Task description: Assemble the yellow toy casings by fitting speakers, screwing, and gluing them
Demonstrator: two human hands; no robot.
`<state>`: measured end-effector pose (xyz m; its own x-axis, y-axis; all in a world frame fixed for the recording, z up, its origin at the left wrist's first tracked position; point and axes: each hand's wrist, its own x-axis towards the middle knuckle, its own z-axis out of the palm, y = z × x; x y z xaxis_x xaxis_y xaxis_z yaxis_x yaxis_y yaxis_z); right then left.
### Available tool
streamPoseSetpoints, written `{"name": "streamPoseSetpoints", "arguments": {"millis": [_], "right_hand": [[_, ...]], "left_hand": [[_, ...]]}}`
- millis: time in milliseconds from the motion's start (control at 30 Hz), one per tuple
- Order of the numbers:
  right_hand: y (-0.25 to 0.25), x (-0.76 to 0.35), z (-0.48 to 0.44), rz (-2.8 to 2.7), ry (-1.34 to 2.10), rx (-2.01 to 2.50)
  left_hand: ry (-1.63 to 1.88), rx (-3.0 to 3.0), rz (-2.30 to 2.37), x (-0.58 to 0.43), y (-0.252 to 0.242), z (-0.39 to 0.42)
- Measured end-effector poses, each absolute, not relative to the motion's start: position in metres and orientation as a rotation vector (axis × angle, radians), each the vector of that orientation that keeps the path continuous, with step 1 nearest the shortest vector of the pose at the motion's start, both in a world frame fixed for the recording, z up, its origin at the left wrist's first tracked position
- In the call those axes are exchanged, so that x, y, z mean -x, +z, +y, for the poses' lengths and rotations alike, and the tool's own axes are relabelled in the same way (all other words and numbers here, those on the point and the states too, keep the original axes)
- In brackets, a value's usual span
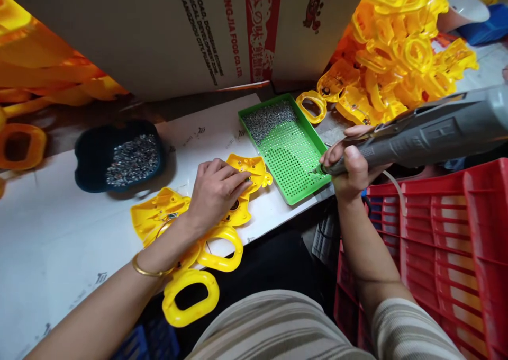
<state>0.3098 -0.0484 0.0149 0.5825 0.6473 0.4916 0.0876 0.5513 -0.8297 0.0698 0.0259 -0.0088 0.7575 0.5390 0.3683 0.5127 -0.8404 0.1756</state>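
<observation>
My right hand (351, 172) is wrapped round a grey electric screwdriver (420, 132). The bit points left and down over the green perforated tray (291, 188); whether it touches cannot be told. Small metal screws (272, 120) are heaped at the tray's far end. My left hand (216, 190) lies over a yellow plastic shell (256, 172), its fingers together and the fingertips pressed at a small dark spot on it. The palm hides part of this shell. More yellow shells (159, 214) with thin wires and ring-shaped handles (190, 299) lie under and beside my left forearm.
A dark bowl (85, 161) of small metal parts stands on the white board (47, 233) at left. Behind is a large printed carton (159, 42). Yellow parts (397, 58) are piled at the back right. A red plastic crate (436, 243) stands at my right.
</observation>
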Motion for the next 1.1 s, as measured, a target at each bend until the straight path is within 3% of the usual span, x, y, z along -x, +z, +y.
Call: {"name": "streamPoseSetpoints", "arguments": {"millis": [533, 1100], "right_hand": [[0.014, -0.307, -0.046, -0.912, 0.385, 0.961], [0.064, -0.261, -0.036, -1.093, 0.531, 0.628]], "left_hand": [[0.727, -2.743, 0.917, -0.069, -0.012, 0.026], [0.543, -2.616, 1.007, -0.072, -0.013, 0.027]]}}
